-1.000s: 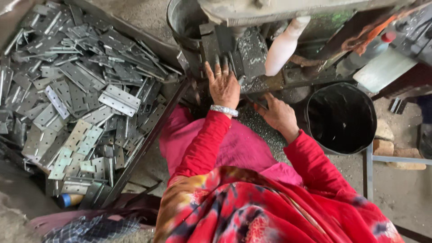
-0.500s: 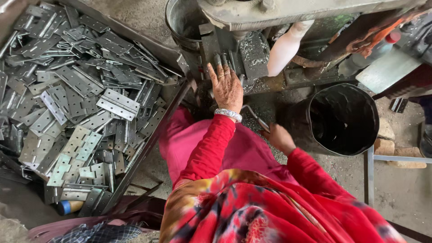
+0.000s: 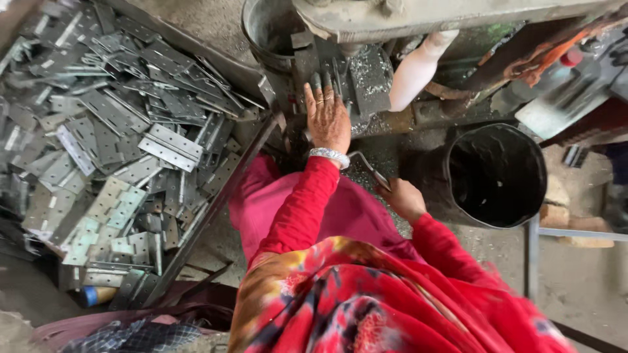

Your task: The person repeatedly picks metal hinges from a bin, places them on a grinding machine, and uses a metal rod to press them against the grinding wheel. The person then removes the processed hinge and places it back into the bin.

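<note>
a thin grey bent metal strip (image 3: 367, 167) is lying slantwise by the machine, its lower end in the right hand (image 3: 403, 198); dark upright metal plates (image 3: 327, 72) are standing under the left hand's fingertips (image 3: 319, 84).

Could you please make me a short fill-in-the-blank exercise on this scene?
1. The left hand lies flat on the machine, with a silver ____ on its wrist.
2. The right hand holds a thin metal piece beside a black ____.
3. The heap of flat metal ____ lies on the person's left.

Missing words: bangle; bucket; plates
</note>
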